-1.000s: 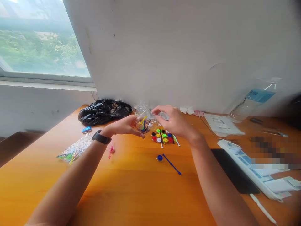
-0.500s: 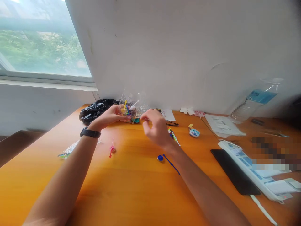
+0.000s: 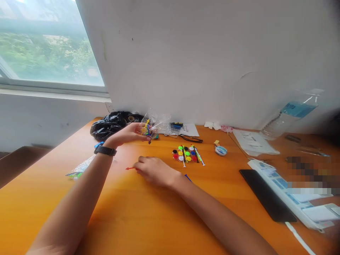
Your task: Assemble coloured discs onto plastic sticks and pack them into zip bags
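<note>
My left hand (image 3: 130, 134), with a black watch on its wrist, is closed on a small clear plastic bag (image 3: 150, 128) of coloured pieces, held just above the orange table (image 3: 148, 212) near the wall. My right hand (image 3: 155, 170) lies low on the table, fingers curled onto a small red stick piece (image 3: 130, 168) whose tip pokes out to the left. A cluster of round coloured buttons and sticks (image 3: 186, 154) lies to the right of that hand. The end of a blue stick (image 3: 188, 177) shows behind my right wrist.
A black plastic bag (image 3: 113, 125) sits by the wall at the left. Another clear packet (image 3: 82, 168) lies left of my left forearm. To the right are a small round tin (image 3: 220, 151), papers (image 3: 255, 142), a black phone (image 3: 264, 194), a white power strip (image 3: 289, 200) and a water bottle (image 3: 289, 117).
My right hand has swung from beside the bag down and left onto the table, landing on the red stick piece. My left hand keeps the bag raised near the wall.
</note>
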A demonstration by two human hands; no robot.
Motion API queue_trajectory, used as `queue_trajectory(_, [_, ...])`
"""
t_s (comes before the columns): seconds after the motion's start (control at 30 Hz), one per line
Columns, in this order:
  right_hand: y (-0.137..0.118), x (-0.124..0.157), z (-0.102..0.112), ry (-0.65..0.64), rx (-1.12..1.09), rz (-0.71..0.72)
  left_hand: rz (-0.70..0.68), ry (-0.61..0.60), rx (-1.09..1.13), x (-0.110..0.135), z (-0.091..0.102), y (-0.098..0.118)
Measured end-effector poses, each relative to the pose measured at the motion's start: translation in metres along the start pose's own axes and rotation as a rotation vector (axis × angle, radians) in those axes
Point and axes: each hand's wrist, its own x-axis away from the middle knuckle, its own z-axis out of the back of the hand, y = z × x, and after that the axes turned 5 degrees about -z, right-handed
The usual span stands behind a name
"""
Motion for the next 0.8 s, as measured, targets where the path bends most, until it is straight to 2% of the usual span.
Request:
queue_trajectory(0.1, [0.005, 0.014, 0.043, 0.007, -0.304, -0.012, -0.011, -0.025, -0.04, -0.001, 0.001, -0.006])
queue_trajectory(0.17, [0.009, 0.025, 0.075, 0.121, -0.398, -0.024, -0.001, -0.035, -0.056, -0.002, 0.001, -0.011])
queue_trajectory(0.2, [0.012, 0.031, 0.09, 0.217, -0.412, -0.061, 0.009, -0.043, -0.052, -0.003, 0.0, -0.013])
queue_trajectory(0.33, [0.029, 0.056, 0.135, 0.47, -0.368, -0.33, 0.007, -0.144, 0.013, -0.006, -0.008, -0.013])
queue_trajectory(0.43, [0.045, 0.071, 0.149, 0.536, -0.24, -0.424, -0.005, -0.195, 0.042, -0.009, -0.017, -0.007])
queue_trajectory(0.57, [0.058, 0.079, 0.154, 0.54, -0.129, -0.393, -0.033, -0.216, 0.073, -0.011, -0.029, -0.001])
queue_trajectory(0.7, [0.054, 0.08, 0.156, 0.475, -0.169, -0.415, -0.021, -0.227, 0.055, -0.014, -0.038, 0.003])
queue_trajectory(0.8, [0.05, 0.078, 0.156, 0.475, -0.234, -0.423, -0.04, -0.239, 0.051, -0.016, -0.046, 0.009])
